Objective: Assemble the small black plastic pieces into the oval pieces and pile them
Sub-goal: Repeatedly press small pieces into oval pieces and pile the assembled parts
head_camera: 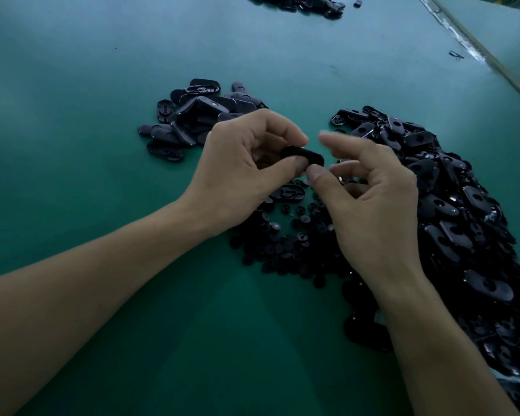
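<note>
My left grip (240, 163), at centre of frame, pinches one oval piece (302, 156) between thumb and curled fingers. It is held above the worktop (72, 115), probably so that both sides can be reached. My right grip (373, 199) sits just to its right, thumb tip touching the oval's end, forefinger blurred and the other fingers loosely curled. Whether it has hold of a small piece I cannot tell. Small pieces (282, 235) lie strewn directly beneath both grips, presumably for quick picking. Loose ovals (463, 205) are heaped at right. A smaller pile (198, 115), upper left of centre, is probably the finished stock. The held oval is matt black and smooth, with rounded ends; its socket is hidden.
</note>
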Tool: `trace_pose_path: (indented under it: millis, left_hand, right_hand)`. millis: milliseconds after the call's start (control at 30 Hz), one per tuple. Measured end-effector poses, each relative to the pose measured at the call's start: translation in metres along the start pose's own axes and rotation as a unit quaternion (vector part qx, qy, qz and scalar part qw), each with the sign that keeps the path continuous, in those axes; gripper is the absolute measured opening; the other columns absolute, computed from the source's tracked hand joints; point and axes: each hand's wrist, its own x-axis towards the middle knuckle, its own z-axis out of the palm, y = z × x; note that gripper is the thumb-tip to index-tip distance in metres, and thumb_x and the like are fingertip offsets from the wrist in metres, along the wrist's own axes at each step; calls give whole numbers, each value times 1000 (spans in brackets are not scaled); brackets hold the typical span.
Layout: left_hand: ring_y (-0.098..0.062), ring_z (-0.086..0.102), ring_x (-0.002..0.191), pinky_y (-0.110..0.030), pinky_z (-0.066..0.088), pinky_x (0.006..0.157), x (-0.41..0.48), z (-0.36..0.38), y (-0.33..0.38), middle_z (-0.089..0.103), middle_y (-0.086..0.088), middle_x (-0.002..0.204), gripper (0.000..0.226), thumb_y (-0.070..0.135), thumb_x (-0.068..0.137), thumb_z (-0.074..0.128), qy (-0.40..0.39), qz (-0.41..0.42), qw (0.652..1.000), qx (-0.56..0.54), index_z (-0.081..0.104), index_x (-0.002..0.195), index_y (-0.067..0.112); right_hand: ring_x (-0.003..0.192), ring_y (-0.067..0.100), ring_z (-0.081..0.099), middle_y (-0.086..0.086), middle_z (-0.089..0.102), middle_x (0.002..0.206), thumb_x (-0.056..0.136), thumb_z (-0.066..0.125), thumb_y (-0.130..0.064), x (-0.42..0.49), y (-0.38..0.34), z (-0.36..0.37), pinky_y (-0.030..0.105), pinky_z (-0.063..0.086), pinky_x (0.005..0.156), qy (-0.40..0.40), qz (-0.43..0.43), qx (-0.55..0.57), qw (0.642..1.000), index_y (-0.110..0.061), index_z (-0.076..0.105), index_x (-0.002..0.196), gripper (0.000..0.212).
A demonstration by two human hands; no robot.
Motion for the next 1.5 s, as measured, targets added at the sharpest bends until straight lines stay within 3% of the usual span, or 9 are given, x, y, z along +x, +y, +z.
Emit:
trace_pose_path:
  millis: [67,133,300,467,600,933,1333,1500]
  left_hand:
    - [-12,68,73,-26,58,71,0,0,1,72,-1,82,26,1,82,77,-11,3,1000,0,66,93,22]
    - [-7,68,73,-22,57,71,0,0,1,71,6,81,28,-1,83,75,-24,4,1000,-4,65,94,22]
    - [-8,71,75,-24,59,75,-1,-1,1,74,10,79,29,-3,84,74,-46,-14,998,-27,65,98,21]
    - [-17,73,77,-36,62,79,-1,-1,-1,77,0,84,28,2,81,75,-55,-41,997,-44,66,99,21]
    - [-19,75,78,-31,62,77,0,-1,-1,78,-6,89,28,5,80,76,-58,-58,996,-44,67,100,23]
    - [-11,75,77,-22,60,73,1,-2,-1,77,3,83,31,1,77,83,-48,-60,997,-7,70,93,25]
    - [-9,73,81,-22,59,77,2,-3,0,75,0,87,31,-4,81,78,-53,-59,996,-32,69,101,17]
    - [-8,71,73,-23,60,74,3,-4,-2,73,1,81,26,-3,82,78,-41,-58,997,-37,68,94,17]
  right_hand:
    - [94,5,69,-12,69,105,90,73,-16,3,3,-2,18,54,82,-22,21,30,999,-32,67,121,35]
    - [92,4,72,-12,74,97,89,74,-11,4,4,-3,21,56,86,-39,24,50,998,-24,72,116,29]
    - [83,5,73,-12,76,87,88,75,-8,6,3,-9,19,57,78,-54,1,69,996,-30,72,100,25]
    - [79,6,73,-12,77,85,87,76,-11,6,3,-12,20,57,75,-59,-2,59,997,-31,73,94,21]
    - [75,8,73,-13,76,81,87,76,-14,6,4,-13,21,58,72,-59,-1,44,997,-31,74,90,17]
    - [69,8,73,-14,75,76,85,77,-16,6,5,-12,28,60,69,-60,4,19,998,-36,71,82,21]
    - [70,7,73,-12,75,77,87,77,-15,5,1,-12,25,58,68,-45,6,30,999,-32,73,89,18]
    - [75,1,71,-18,71,80,88,77,-19,0,1,-5,18,57,71,12,-27,-26,999,-29,73,100,16]
